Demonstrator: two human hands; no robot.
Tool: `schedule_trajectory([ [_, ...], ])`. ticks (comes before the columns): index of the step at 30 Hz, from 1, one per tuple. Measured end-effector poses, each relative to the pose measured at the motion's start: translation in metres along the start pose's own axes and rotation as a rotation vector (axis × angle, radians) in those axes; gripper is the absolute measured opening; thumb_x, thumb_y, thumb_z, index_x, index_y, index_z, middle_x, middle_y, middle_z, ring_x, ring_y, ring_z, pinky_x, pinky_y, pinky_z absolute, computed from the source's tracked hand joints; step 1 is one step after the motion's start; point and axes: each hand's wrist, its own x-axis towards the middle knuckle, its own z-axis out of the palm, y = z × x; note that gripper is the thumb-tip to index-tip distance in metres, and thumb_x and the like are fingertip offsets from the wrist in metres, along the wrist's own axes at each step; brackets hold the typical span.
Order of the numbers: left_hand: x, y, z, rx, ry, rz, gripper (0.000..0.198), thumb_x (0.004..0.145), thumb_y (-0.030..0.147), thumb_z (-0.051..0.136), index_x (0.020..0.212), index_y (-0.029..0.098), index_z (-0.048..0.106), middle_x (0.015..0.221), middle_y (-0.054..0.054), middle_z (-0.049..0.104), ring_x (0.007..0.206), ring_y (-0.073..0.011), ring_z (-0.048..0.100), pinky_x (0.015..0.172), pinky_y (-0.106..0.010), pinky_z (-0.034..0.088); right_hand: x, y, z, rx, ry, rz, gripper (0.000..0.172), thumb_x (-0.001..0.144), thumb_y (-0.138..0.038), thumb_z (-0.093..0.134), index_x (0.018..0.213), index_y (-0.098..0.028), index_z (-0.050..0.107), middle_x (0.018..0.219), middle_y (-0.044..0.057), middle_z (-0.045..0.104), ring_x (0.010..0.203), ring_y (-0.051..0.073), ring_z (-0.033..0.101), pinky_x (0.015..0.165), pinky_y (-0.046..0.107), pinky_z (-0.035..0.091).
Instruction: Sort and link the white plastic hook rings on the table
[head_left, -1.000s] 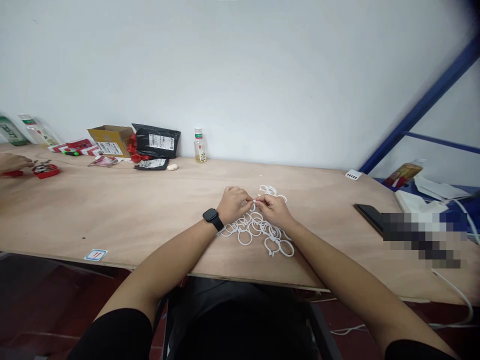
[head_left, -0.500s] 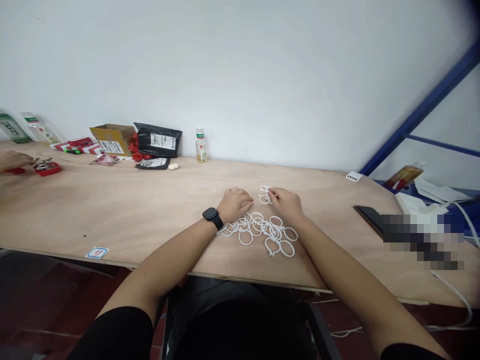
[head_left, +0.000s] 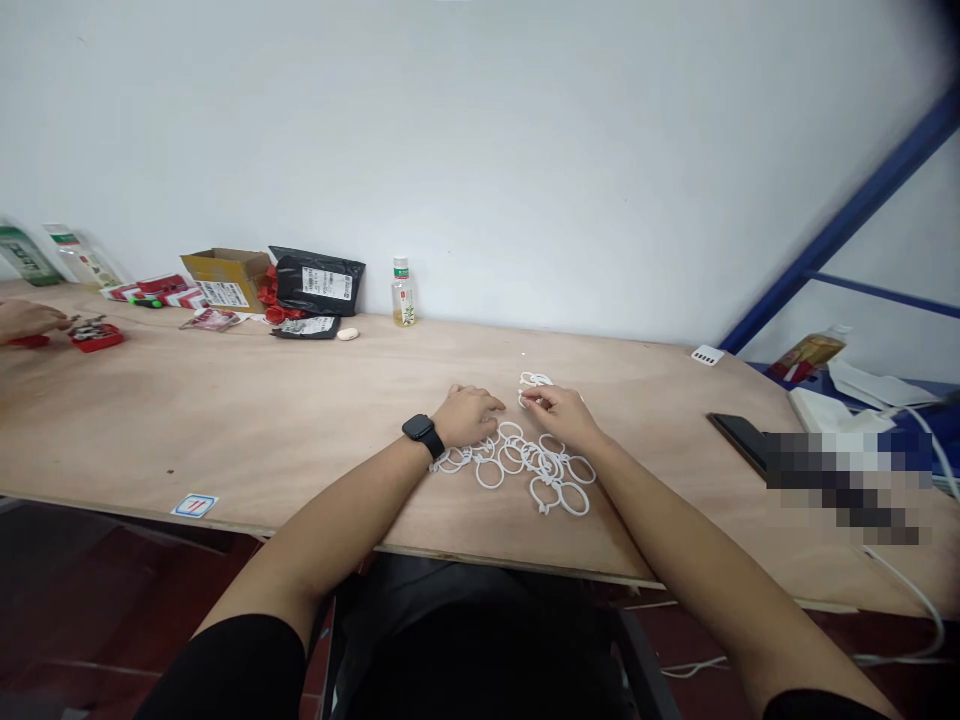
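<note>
My left hand (head_left: 466,415) wears a black watch (head_left: 424,434) and rests at the upper left of a pile of white plastic rings (head_left: 512,458). Its fingers are loosely bent and apart, with the rings just below them. My right hand (head_left: 564,414) is above the pile, thumb and forefinger slightly apart and pointing left. Just beyond its fingers lie a few other white rings (head_left: 534,379), joined together and partly hidden by the hand. The rings in the pile overlap, and several have small joints or clasps between them.
A drink bottle (head_left: 403,293), a black mailing bag (head_left: 319,281) and an open cardboard box (head_left: 225,279) stand along the wall. A phone (head_left: 735,440) lies at right. Another person's hand (head_left: 28,321) is by a red tray (head_left: 97,338) at far left.
My right hand has moved slightly left and toward me, its fingertips off the far rings, which stay behind it. My left hand has shifted slightly toward me.
</note>
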Motion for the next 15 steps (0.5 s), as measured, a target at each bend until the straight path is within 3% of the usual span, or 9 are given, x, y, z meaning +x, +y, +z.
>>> schedule_trajectory([
  [4, 0.000, -0.004, -0.004, 0.055, -0.005, -0.169, 0.023, 0.074, 0.030, 0.059, 0.091, 0.022, 0.073, 0.090, -0.007, 0.073, 0.091, -0.0262, 0.063, 0.087, -0.041, 0.038, -0.001, -0.005, 0.001, -0.001, -0.036, -0.011, 0.018, 0.084, -0.025, 0.060, 0.095, -0.023, 0.074, 0.093, 0.005, 0.075, 0.076, 0.019, 0.067, 0.070, 0.032, 0.051],
  [8, 0.000, -0.004, -0.002, 0.013, -0.074, -0.221, 0.015, 0.075, 0.027, 0.058, 0.076, 0.024, 0.073, 0.080, -0.003, 0.074, 0.080, -0.0227, 0.066, 0.085, -0.040, 0.039, -0.002, -0.006, 0.001, 0.017, -0.070, 0.004, 0.019, 0.084, -0.025, 0.058, 0.096, -0.022, 0.073, 0.096, 0.005, 0.074, 0.081, 0.020, 0.067, 0.072, 0.032, 0.051],
  [15, 0.003, -0.001, -0.004, -0.096, 0.065, -0.171, 0.019, 0.082, 0.025, 0.056, 0.090, 0.024, 0.074, 0.088, -0.001, 0.075, 0.081, -0.0176, 0.066, 0.082, -0.032, 0.043, -0.002, -0.012, 0.003, 0.090, -0.077, -0.016, 0.020, 0.085, -0.028, 0.059, 0.096, -0.021, 0.074, 0.090, 0.006, 0.075, 0.077, 0.019, 0.067, 0.072, 0.031, 0.051],
])
